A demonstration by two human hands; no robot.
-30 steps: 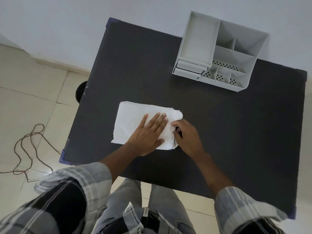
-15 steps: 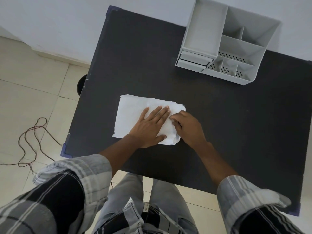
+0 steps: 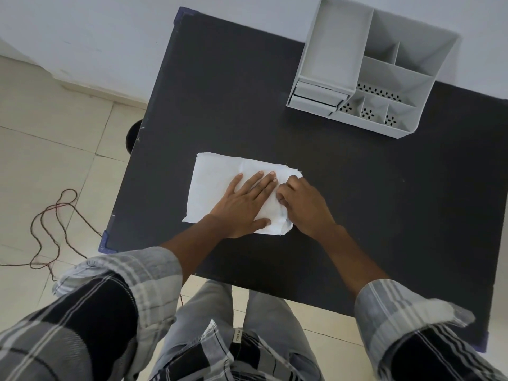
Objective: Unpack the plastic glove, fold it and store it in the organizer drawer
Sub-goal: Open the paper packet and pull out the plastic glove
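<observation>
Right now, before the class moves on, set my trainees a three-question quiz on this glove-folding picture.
1. True or false: the left hand lies flat on the white glove.
2. Where does the right hand work? A) at the glove's right edge B) inside the organizer C) off the table
3. Fill in: the organizer stands at the table's far ____ corner.

Key: 1 true; 2 A; 3 right.

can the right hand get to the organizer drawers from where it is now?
Probably yes. The right hand is at the glove's right edge, and only bare table lies between it and the shut drawers, which face the person. It would have to leave the glove first.
</observation>
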